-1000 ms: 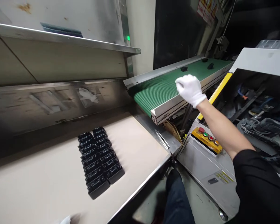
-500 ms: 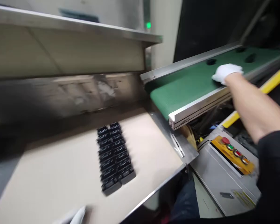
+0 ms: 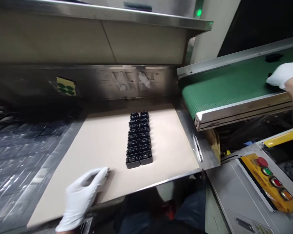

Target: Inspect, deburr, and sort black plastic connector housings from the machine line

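Note:
My left hand point(image 3: 84, 191), in a white glove, is low over the front of the beige work board point(image 3: 107, 133). Its thumb and fingertips come together, with a small dark spot at the tips that I cannot make out. My right hand point(image 3: 286, 75), also gloved, is over the green conveyor belt point(image 3: 224, 87) at the right edge. Its fingers are closed around a black plastic part point(image 3: 272, 86), mostly hidden beneath the glove. Two close rows of black plastic blocks point(image 3: 139, 138) stand on the board, apart from both hands.
Another black part point(image 3: 273, 58) lies farther back on the belt. Metal rails point(image 3: 244, 109) edge the conveyor. A yellow button panel point(image 3: 271, 182) is below it. Clear-wrapped dark pieces point(image 3: 21, 152) lie at left. A metal shelf point(image 3: 136, 16) spans the back.
The view has swung right and down, so the board and block rows look farther off. My left hand has come fully into view. My right hand stays over the belt.

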`<move>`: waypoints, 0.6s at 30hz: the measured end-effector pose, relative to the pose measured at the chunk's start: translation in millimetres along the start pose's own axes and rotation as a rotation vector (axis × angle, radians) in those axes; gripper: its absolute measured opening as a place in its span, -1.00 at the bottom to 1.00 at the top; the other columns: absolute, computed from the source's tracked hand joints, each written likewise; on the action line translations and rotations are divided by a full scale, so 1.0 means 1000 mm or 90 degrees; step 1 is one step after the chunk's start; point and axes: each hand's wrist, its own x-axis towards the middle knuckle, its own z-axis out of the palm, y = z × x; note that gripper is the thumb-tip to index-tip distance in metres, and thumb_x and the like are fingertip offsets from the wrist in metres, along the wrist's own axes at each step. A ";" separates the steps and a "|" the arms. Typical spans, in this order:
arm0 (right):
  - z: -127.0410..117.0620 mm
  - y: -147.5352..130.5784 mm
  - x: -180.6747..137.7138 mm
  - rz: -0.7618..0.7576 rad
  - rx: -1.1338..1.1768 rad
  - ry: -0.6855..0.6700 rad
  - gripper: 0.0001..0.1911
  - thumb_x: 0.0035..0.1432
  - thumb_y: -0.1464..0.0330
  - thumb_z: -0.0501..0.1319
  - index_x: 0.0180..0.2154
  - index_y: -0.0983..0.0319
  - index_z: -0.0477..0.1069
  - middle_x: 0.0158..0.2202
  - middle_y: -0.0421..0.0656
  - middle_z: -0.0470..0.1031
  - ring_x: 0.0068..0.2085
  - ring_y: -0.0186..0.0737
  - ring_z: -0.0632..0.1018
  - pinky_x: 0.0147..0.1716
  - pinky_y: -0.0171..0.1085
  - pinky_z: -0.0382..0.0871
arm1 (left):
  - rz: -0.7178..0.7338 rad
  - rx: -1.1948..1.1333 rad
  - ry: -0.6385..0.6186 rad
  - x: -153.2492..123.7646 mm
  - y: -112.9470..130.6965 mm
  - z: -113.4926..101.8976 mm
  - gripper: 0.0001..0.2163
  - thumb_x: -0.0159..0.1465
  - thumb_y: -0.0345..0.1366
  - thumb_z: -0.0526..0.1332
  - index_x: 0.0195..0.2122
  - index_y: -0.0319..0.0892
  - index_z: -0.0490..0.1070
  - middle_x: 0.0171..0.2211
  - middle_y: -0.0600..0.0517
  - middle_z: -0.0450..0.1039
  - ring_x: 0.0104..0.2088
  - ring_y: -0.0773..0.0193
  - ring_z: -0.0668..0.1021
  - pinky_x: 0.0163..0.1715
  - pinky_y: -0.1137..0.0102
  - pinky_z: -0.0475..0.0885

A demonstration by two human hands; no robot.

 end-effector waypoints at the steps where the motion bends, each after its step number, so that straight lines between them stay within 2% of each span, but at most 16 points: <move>1: -0.009 -0.007 -0.012 0.015 -0.028 -0.037 0.05 0.39 0.15 0.15 -1.02 0.30 -0.26 0.21 0.66 0.39 0.32 0.66 0.41 -0.05 0.43 0.10 | 0.003 0.007 0.025 0.001 0.016 0.000 -0.70 0.00 0.15 0.43 -0.38 0.08 0.67 -0.29 0.00 0.73 -0.13 -0.30 0.73 0.11 -0.15 0.61; 3: -0.021 -0.017 -0.031 -0.009 -0.038 -0.054 0.01 0.44 0.23 0.07 -0.99 0.31 -0.27 0.18 0.67 0.40 0.31 0.63 0.41 -0.09 0.37 0.14 | 0.073 0.013 0.071 0.007 0.064 0.006 -0.72 0.03 0.16 0.42 -0.35 0.17 0.65 -0.27 0.06 0.72 -0.11 -0.32 0.71 0.16 -0.20 0.56; 5: -0.023 -0.021 -0.039 -0.032 -0.021 -0.028 -0.07 0.45 0.29 0.07 -0.93 0.29 -0.24 0.08 0.65 0.46 0.27 0.52 0.48 -0.10 0.26 0.23 | 0.215 0.000 0.078 0.021 0.129 0.024 -0.71 0.09 0.17 0.41 -0.28 0.18 0.64 -0.22 0.08 0.71 -0.09 -0.25 0.69 0.18 -0.16 0.55; 6: -0.022 -0.021 -0.039 -0.036 -0.014 -0.018 -0.12 0.45 0.31 0.08 -0.90 0.30 -0.17 0.04 0.60 0.49 0.25 0.46 0.51 -0.08 0.19 0.27 | 0.302 -0.001 0.055 0.030 0.167 0.040 -0.69 0.13 0.18 0.39 -0.25 0.14 0.63 -0.20 0.08 0.70 -0.09 -0.21 0.69 0.18 -0.12 0.55; 8: -0.015 -0.019 -0.035 -0.036 -0.005 -0.002 -0.24 0.45 0.30 0.10 -0.82 0.35 0.09 -0.04 0.47 0.55 0.21 0.34 0.56 -0.05 0.07 0.34 | 0.479 0.037 -0.010 0.048 0.248 0.085 -0.66 0.20 0.17 0.34 -0.21 0.07 0.65 -0.20 0.11 0.70 -0.08 -0.09 0.70 0.19 0.02 0.56; 10: -0.007 -0.016 -0.029 -0.041 0.009 0.020 -0.42 0.43 0.30 0.20 -0.63 0.44 0.38 -0.13 0.33 0.60 0.13 0.27 0.63 -0.03 0.02 0.42 | 0.609 0.058 -0.136 0.063 0.329 0.148 -0.64 0.27 0.10 0.31 -0.14 -0.05 0.68 -0.17 0.13 0.70 -0.06 0.03 0.70 0.16 0.14 0.56; 13: 0.000 -0.017 -0.028 -0.090 0.065 0.065 -0.77 0.29 0.39 0.36 -0.35 0.46 0.56 -0.30 0.16 0.59 -0.05 0.26 0.69 -0.08 0.09 0.55 | 0.730 0.090 -0.290 0.076 0.438 0.259 -0.58 0.38 -0.05 0.26 0.00 -0.32 0.66 -0.08 -0.01 0.68 -0.03 0.12 0.66 0.18 0.17 0.52; 16: 0.000 -0.020 -0.038 -0.162 0.154 0.103 -0.92 0.20 0.49 0.37 -0.28 0.43 0.61 -0.37 0.10 0.57 -0.11 0.30 0.70 -0.09 0.14 0.59 | 0.758 0.139 -0.359 0.075 0.525 0.370 -0.54 0.42 -0.13 0.28 0.13 -0.46 0.56 0.06 -0.16 0.63 0.09 0.04 0.62 0.23 0.17 0.46; 18: -0.003 -0.020 -0.045 -0.191 0.206 0.086 -0.89 0.20 0.55 0.33 -0.24 0.41 0.64 -0.33 0.14 0.62 -0.06 0.33 0.71 -0.06 0.13 0.61 | 0.751 0.149 -0.396 0.067 0.574 0.433 -0.48 0.42 -0.14 0.31 0.25 -0.47 0.47 0.15 -0.25 0.58 0.16 -0.02 0.61 0.25 0.19 0.45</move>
